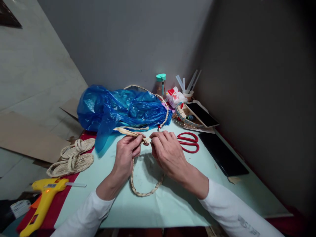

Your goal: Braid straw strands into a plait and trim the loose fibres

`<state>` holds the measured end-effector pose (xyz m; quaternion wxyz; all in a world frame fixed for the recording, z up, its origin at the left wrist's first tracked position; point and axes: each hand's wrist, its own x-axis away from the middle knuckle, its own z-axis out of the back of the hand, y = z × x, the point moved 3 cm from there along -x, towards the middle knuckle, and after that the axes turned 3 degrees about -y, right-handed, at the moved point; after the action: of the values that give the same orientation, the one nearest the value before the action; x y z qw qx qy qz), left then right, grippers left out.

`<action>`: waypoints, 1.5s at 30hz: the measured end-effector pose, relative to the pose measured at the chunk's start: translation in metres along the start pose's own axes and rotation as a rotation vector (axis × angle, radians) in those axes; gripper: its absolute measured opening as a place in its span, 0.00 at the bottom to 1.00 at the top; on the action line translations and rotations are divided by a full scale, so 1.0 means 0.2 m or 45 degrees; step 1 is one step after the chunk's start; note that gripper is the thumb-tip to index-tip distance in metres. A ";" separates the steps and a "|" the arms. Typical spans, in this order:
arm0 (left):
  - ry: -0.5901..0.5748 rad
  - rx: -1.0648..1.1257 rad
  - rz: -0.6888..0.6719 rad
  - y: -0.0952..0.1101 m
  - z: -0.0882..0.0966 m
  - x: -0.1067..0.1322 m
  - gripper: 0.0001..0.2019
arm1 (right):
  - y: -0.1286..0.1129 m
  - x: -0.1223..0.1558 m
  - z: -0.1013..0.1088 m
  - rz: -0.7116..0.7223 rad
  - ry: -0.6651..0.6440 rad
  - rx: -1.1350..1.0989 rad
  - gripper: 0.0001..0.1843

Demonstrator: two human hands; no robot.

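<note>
My left hand (127, 152) pinches pale, flat strands of dried plant fibre (127, 132), whose loose ends stick out to the upper left. Close beside it, my right hand (166, 149) has its fingers closed on the same fibre. A braided cord (142, 194) hangs in a loop below both hands, lying over the table. More braided cord (168, 115) curves up behind the right hand and over a blue plastic bag (123, 107). Red-handled scissors (189, 143) lie just right of my right hand, their blades hidden behind it.
At left are woven sandals (74, 161) and a yellow glue gun (46, 194) with a glue stick. To the right lie a dark flat slab (223, 154), a phone (202, 114) and a basket (181, 113). A teal-lidded jar (160, 84) and a cup of sticks (188, 94) stand by the wall.
</note>
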<state>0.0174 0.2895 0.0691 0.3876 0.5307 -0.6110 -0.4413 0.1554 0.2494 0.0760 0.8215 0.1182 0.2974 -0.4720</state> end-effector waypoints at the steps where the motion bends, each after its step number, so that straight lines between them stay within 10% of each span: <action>1: 0.023 -0.005 -0.018 0.00 0.00 0.00 0.10 | 0.00 0.00 0.00 -0.022 0.003 -0.024 0.14; 14: 0.070 -0.186 -0.268 0.00 0.02 0.02 0.06 | 0.05 0.00 -0.02 -0.470 -0.135 -0.923 0.02; 20: 0.014 -0.245 -0.254 0.01 0.01 0.03 0.06 | 0.04 0.01 -0.03 -0.549 -0.273 -1.216 0.18; 38: 0.055 -0.366 -0.117 -0.03 0.13 -0.10 0.14 | -0.01 0.03 -0.06 -0.667 -0.180 -1.188 0.22; 45: -0.266 -0.245 0.076 -0.02 0.04 -0.05 0.15 | 0.02 0.04 -0.06 -0.633 -0.223 -1.153 0.20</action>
<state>0.0120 0.3009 0.0619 0.3839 0.4237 -0.6184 -0.5391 0.1566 0.2519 0.0615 0.6752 -0.3631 0.4208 -0.4849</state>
